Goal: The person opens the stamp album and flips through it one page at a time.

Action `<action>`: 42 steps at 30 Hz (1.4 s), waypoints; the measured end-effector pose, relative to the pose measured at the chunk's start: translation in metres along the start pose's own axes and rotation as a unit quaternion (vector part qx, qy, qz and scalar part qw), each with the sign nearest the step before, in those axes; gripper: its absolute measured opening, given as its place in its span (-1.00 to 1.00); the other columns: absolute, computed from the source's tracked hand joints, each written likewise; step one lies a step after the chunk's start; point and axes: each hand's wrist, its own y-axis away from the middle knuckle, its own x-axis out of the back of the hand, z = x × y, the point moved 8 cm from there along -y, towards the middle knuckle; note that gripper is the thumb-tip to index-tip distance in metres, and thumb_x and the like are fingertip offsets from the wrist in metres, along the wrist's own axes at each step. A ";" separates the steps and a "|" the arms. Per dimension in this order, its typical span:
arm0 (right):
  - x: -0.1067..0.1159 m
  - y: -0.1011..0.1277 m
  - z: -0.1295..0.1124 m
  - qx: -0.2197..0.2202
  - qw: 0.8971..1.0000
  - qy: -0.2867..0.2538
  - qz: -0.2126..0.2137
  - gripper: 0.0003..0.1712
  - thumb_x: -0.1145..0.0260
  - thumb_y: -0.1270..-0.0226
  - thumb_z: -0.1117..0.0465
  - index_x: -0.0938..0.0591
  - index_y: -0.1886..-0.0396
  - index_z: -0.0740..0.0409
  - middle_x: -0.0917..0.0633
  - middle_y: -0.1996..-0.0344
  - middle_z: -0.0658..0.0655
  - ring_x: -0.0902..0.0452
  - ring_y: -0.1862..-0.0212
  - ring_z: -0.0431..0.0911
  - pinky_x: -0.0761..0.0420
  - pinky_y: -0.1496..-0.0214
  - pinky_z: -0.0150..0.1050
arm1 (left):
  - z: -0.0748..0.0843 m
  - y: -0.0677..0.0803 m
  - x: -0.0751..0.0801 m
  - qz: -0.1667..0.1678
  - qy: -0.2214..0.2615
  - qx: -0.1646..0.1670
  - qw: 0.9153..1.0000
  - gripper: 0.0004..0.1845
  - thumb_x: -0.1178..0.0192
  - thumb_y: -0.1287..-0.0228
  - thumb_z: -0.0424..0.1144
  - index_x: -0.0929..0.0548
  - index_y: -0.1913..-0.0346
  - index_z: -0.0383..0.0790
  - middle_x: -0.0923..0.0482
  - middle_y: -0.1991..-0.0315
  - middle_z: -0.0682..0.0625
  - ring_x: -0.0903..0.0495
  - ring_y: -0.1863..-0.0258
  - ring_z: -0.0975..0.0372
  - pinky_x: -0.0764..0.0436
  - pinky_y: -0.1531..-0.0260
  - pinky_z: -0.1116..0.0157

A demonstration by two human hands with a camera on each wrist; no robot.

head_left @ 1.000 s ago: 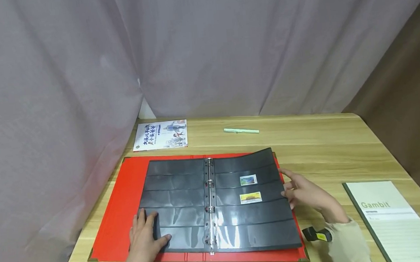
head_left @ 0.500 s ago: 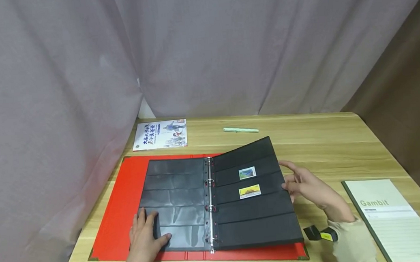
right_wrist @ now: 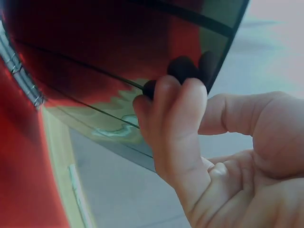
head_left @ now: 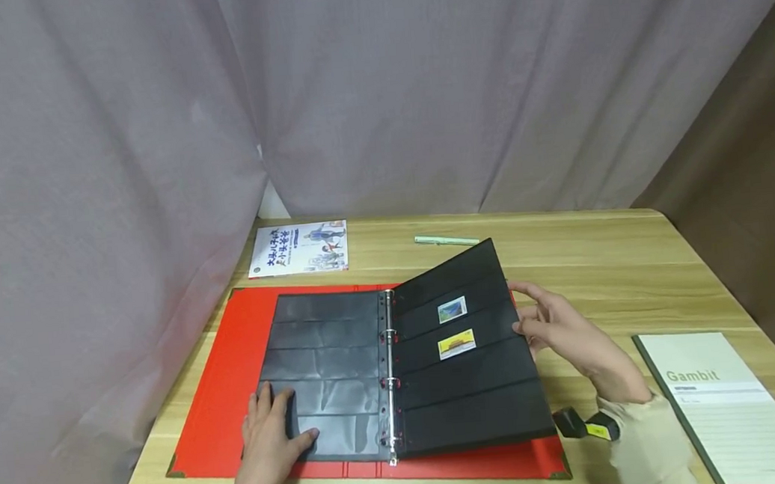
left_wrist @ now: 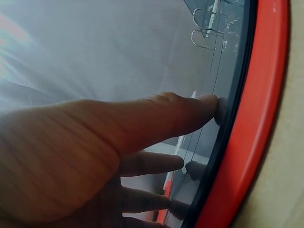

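Observation:
A red ring binder (head_left: 210, 404) lies spread on the wooden table, with black pocket pages on its metal rings (head_left: 391, 392). My left hand (head_left: 265, 442) rests, fingers spread, on the lower left corner of the left page (head_left: 329, 332); in the left wrist view its thumb (left_wrist: 161, 116) reaches over the glossy pockets. With thumb and fingers my right hand (head_left: 566, 338) pinches the outer edge of the right page (head_left: 473, 408), which slants up off the red cover. Two stamps, one blue-green (head_left: 451, 309) and one yellow (head_left: 457, 344), sit in its pockets. Behind that page, some right fingers (right_wrist: 183, 109) show in the right wrist view.
Beyond the binder lie a white illustrated booklet (head_left: 296, 248) and a pale green pen (head_left: 446, 239), partly overlapped by the raised page's corner. To the right is a notebook (head_left: 730, 405) marked Gambit. Grey curtains (head_left: 377, 100) hang behind the table.
The right page has risen from nearly flat to a steeper slant, and my right hand has moved up with it. My left hand stays in place.

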 end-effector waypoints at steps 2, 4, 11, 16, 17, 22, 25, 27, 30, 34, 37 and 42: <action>-0.001 -0.002 -0.005 0.002 1.000 0.001 0.004 -0.22 -0.04 -0.39 0.54 0.02 -0.54 0.46 -0.72 0.34 0.16 -0.62 0.49 -0.14 -0.67 0.46 -0.22 | 0.000 0.000 0.000 0.001 0.002 -0.001 1.000 -0.18 -0.57 0.00 -0.27 -0.44 -0.32 -0.49 -0.01 -0.45 -0.60 0.09 -0.44 -0.46 0.02 -0.33 -0.40; -0.003 -0.004 -0.011 0.007 1.000 0.003 0.006 -0.23 -0.05 -0.38 0.54 0.00 -0.53 0.46 -0.70 0.40 0.10 -0.60 0.50 -0.16 -0.66 0.46 -0.23 | 0.000 0.001 0.001 0.003 0.002 -0.005 1.000 -0.19 -0.56 0.00 -0.27 -0.44 -0.31 -0.49 -0.02 -0.45 -0.61 0.08 -0.43 -0.47 0.02 -0.32 -0.41; -0.009 -0.010 -0.026 0.015 1.000 0.016 0.007 -0.23 -0.06 -0.37 0.53 -0.06 -0.54 0.40 -0.46 0.56 -0.03 -0.44 0.54 -0.20 -0.62 0.46 -0.27 | 0.000 0.000 0.003 0.002 -0.003 -0.010 1.000 -0.20 -0.55 -0.01 -0.27 -0.44 -0.31 -0.50 -0.04 -0.44 -0.62 0.07 -0.42 -0.48 0.00 -0.31 -0.42; -0.012 -0.014 -0.035 0.005 0.999 0.033 0.013 -0.22 -0.10 -0.38 0.50 -0.09 -0.56 0.34 -0.51 0.48 0.05 -0.45 0.50 -0.17 -0.61 0.40 -0.27 | 0.000 0.000 0.004 0.000 -0.008 -0.009 1.000 -0.20 -0.56 0.00 -0.25 -0.45 -0.30 -0.49 -0.04 -0.43 -0.63 0.06 -0.42 -0.49 -0.02 -0.29 -0.44; -0.012 -0.015 -0.037 0.004 0.999 0.037 0.014 -0.22 -0.10 -0.38 0.49 -0.09 -0.56 0.33 -0.56 0.43 0.09 -0.47 0.50 -0.17 -0.62 0.39 -0.27 | 0.000 0.000 0.004 0.000 -0.009 -0.010 1.000 -0.20 -0.56 0.00 -0.25 -0.45 -0.30 -0.49 -0.05 -0.43 -0.63 0.06 -0.42 -0.49 -0.02 -0.28 -0.44; -0.020 -0.021 -0.045 0.009 1.000 0.023 0.000 -0.21 -0.09 -0.38 0.50 -0.07 -0.57 0.35 -0.70 0.23 0.22 -0.57 0.45 -0.14 -0.65 0.36 -0.25 | 0.000 0.000 0.004 0.000 -0.016 -0.010 1.000 -0.20 -0.57 0.00 -0.24 -0.46 -0.29 -0.49 -0.06 -0.42 -0.63 0.03 -0.41 -0.50 -0.04 -0.28 -0.44; -0.026 -0.025 -0.051 0.019 1.000 0.001 -0.018 -0.23 -0.05 -0.39 0.52 -0.06 -0.55 0.37 -0.72 0.20 0.23 -0.64 0.40 -0.11 -0.69 0.35 -0.21 | 0.001 0.000 0.005 -0.002 -0.017 -0.009 1.000 -0.20 -0.56 0.00 -0.24 -0.46 -0.29 -0.49 -0.06 -0.42 -0.62 0.03 -0.41 -0.49 -0.05 -0.28 -0.43; -0.031 -0.027 -0.055 0.026 0.999 -0.012 -0.028 -0.24 -0.02 -0.38 0.53 -0.05 -0.55 0.37 -0.72 0.23 0.22 -0.66 0.39 -0.10 -0.70 0.34 -0.19 | 0.001 0.000 0.005 -0.003 -0.019 -0.007 1.000 -0.21 -0.56 -0.01 -0.24 -0.46 -0.29 -0.49 -0.06 -0.42 -0.62 0.03 -0.41 -0.49 -0.05 -0.29 -0.43; -0.035 -0.029 -0.062 0.035 0.998 -0.022 -0.036 -0.24 0.00 -0.38 0.54 -0.06 -0.55 0.36 -0.70 0.28 0.20 -0.65 0.39 -0.10 -0.70 0.34 -0.19 | 0.002 -0.001 0.004 -0.006 -0.022 -0.006 1.000 -0.21 -0.56 -0.02 -0.24 -0.46 -0.29 -0.49 -0.06 -0.42 -0.62 0.03 -0.41 -0.49 -0.05 -0.29 -0.42; -0.041 -0.034 -0.069 0.051 0.997 -0.027 -0.047 -0.24 0.00 -0.36 0.56 -0.07 -0.55 0.36 -0.72 0.27 0.22 -0.67 0.40 -0.08 -0.70 0.35 -0.18 | 0.003 -0.001 0.003 -0.007 -0.025 -0.008 1.000 -0.22 -0.56 -0.02 -0.24 -0.47 -0.29 -0.48 -0.07 -0.42 -0.63 0.03 -0.41 -0.49 -0.05 -0.29 -0.42; -0.046 -0.037 -0.073 0.060 0.996 -0.029 -0.057 -0.24 0.00 -0.36 0.58 -0.08 -0.55 0.37 -0.72 0.27 0.25 -0.70 0.39 -0.07 -0.71 0.34 -0.16 | 0.002 -0.001 0.002 -0.008 -0.024 -0.005 1.000 -0.22 -0.56 -0.01 -0.24 -0.46 -0.29 -0.48 -0.06 -0.43 -0.62 0.03 -0.42 -0.48 -0.04 -0.29 -0.42; -0.052 -0.041 -0.078 0.057 0.996 -0.026 -0.066 -0.24 -0.03 -0.39 0.56 -0.08 -0.55 0.34 -0.71 0.27 0.29 -0.71 0.38 -0.03 -0.71 0.31 -0.14 | 0.002 -0.001 0.002 -0.009 -0.022 0.001 1.000 -0.21 -0.55 -0.01 -0.24 -0.46 -0.30 -0.48 -0.06 -0.43 -0.61 0.03 -0.42 -0.47 -0.04 -0.30 -0.42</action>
